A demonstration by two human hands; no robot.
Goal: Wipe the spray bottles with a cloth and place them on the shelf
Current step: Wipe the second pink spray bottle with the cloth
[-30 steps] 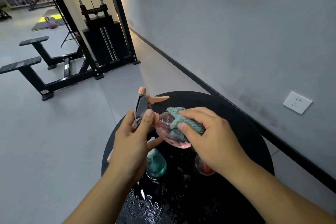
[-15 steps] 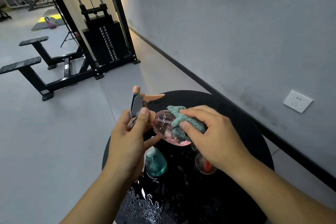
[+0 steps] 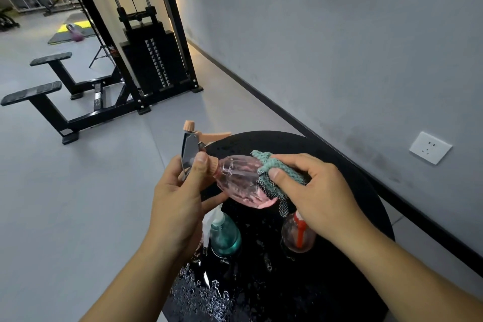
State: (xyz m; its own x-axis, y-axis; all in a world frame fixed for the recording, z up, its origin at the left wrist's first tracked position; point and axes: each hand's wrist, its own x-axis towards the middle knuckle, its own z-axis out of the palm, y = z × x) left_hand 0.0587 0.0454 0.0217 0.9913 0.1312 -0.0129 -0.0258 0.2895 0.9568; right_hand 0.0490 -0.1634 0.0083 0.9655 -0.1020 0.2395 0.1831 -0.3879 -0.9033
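Left hand: your left hand [image 3: 177, 204] gripped the spray head of the pink bottle [image 3: 239, 181], thumb curled over the grey trigger housing, fingers wrapped behind it.
Right hand: your right hand [image 3: 317, 195] pinched the teal cloth [image 3: 277, 175] between thumb and fingers and pressed it on the bottle's body.
Pink bottle: lay roughly on its side in the air above the surface [image 3: 352, 256], nozzle pointing away to the left, base toward your right hand; you held it clear of the surface.
Cloth: draped over the bottle's wide end, one corner hanging below your right hand.
Teal bottle: a teal bottle [image 3: 224, 236] stood upright on the surface, just below the pink one and near your left wrist.
Red-capped bottle: a clear bottle with red cap [image 3: 298, 235] stood beside it, partly hidden under your right hand.
Surface: round, black, with water drops near its front edge.
Background: a weight machine [image 3: 149, 60] stood against the grey wall; a wall socket [image 3: 430, 148] sat to the right.
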